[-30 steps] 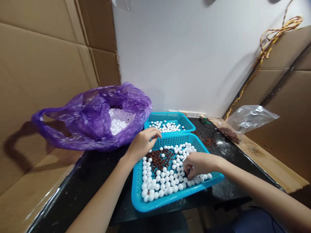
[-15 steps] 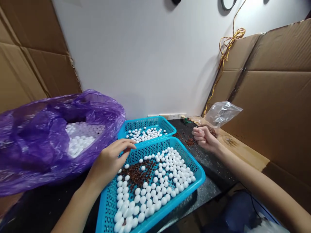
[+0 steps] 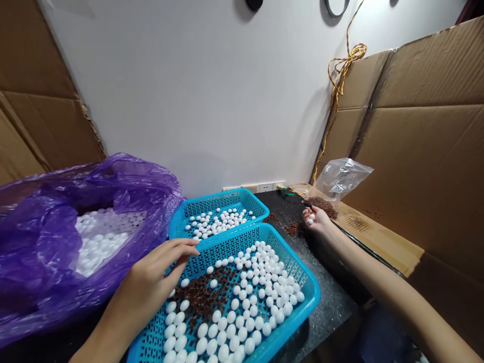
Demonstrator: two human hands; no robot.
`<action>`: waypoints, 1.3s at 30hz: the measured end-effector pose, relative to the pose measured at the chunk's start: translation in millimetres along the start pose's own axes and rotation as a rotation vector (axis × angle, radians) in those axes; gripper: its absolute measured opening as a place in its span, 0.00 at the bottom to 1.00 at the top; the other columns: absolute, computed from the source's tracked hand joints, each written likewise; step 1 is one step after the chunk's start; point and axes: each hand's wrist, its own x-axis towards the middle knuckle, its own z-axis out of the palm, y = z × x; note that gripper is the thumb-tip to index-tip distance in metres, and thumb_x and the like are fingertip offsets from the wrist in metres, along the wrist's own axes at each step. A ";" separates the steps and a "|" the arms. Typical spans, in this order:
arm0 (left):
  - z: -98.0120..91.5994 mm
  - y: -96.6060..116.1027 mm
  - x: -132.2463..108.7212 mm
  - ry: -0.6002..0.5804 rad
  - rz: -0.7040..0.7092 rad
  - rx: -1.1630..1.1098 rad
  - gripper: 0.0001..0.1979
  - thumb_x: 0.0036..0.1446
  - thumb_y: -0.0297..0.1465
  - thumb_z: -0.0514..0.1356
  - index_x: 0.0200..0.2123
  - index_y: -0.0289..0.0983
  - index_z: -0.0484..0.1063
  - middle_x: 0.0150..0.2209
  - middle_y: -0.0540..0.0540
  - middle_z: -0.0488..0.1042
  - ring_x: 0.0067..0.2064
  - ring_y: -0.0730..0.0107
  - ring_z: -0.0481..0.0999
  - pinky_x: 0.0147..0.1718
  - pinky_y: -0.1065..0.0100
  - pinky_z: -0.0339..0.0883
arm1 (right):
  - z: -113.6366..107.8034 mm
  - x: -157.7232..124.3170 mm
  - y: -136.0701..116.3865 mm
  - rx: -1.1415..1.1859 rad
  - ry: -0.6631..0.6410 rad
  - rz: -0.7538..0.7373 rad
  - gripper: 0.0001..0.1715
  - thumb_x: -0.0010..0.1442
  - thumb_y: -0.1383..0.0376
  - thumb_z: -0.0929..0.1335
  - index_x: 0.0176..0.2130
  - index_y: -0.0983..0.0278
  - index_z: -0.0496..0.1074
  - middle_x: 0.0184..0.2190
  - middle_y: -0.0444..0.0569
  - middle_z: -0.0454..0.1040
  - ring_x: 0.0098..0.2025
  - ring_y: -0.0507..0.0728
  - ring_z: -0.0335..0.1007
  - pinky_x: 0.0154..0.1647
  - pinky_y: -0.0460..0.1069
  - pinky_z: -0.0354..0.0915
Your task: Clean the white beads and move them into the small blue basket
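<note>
My left hand is over the left rim of the near blue basket, its fingers stretched forward and a gap between them and the thumb. Whether the fingertips touch the rim, I cannot tell. White balls and a patch of dark brown bits lie inside this basket. To the right, beyond the basket, my right hand is palm up with curled fingers. A few small white balls show in it. Close behind that hand is a heap of reddish-brown bits.
A second blue basket with white balls stands behind. On the left, a purple plastic bag holds more white balls. A clear plastic bag stands by the cardboard at right. Brown bits are scattered on the black tabletop.
My right hand has turned from a closed fist to palm up, showing white balls. My left hand has shifted left and down in view. The whole view has moved a little.
</note>
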 end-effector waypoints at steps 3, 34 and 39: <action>0.3 -3.2 -2.0 -0.017 -0.001 0.012 0.06 0.57 0.33 0.55 0.36 0.45 0.72 0.43 0.52 0.76 0.43 0.65 0.76 0.45 0.68 0.69 | 1.5 14.7 -5.9 -0.081 0.084 -0.031 0.18 0.63 0.62 0.65 0.50 0.66 0.65 0.47 0.52 0.69 0.43 0.57 0.70 0.41 0.56 0.69; 3.1 -3.1 -3.5 -0.096 0.006 0.035 0.08 0.57 0.33 0.53 0.36 0.43 0.72 0.44 0.52 0.75 0.45 0.68 0.75 0.47 0.72 0.67 | 8.5 -2.9 -40.7 -1.580 -0.303 -0.642 0.10 0.51 0.64 0.68 0.36 0.64 0.74 0.35 0.50 0.75 0.34 0.58 0.71 0.37 0.51 0.66; 4.1 -3.4 -4.1 -0.096 -0.004 0.028 0.08 0.57 0.33 0.53 0.36 0.43 0.72 0.44 0.51 0.75 0.45 0.68 0.75 0.47 0.72 0.67 | 4.3 4.5 -47.1 -1.503 -0.117 -0.841 0.20 0.54 0.69 0.63 0.48 0.65 0.66 0.45 0.56 0.69 0.35 0.57 0.70 0.41 0.54 0.66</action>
